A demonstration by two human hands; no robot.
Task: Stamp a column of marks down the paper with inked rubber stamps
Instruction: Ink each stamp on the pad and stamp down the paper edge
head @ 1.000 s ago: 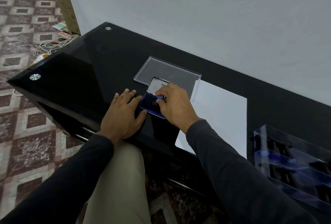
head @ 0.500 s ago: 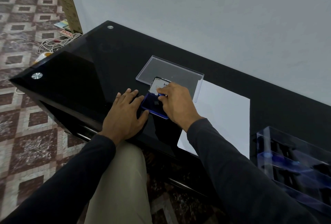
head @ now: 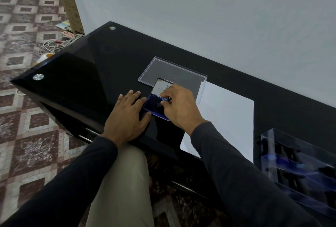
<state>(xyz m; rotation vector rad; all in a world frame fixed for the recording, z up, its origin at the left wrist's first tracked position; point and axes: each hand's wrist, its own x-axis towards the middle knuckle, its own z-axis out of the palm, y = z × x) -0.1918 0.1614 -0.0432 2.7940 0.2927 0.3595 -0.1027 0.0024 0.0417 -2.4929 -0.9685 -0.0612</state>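
Observation:
A blue ink pad (head: 152, 106) lies open on the black glass table (head: 87, 67), its labelled lid (head: 162, 86) tipped back. My right hand (head: 179, 106) pinches a small blue-handled rubber stamp (head: 164, 99) and holds it down on the pad; most of the stamp is hidden by my fingers. My left hand (head: 128, 116) lies flat on the table with straight fingers, its fingertips and thumb touching the pad's left edge. A blank white sheet of paper (head: 225, 116) lies just right of the pad.
A clear plastic lid (head: 172, 74) lies behind the ink pad, partly on the paper. A clear case with blue trays of stamps (head: 298, 170) stands at the right table edge. A grey wall runs behind the table. Cables (head: 54, 45) lie on the tiled floor at left.
Both hands stay at the ink pad with hardly any shift. My right hand keeps the stamp on the pad; the view has moved slightly.

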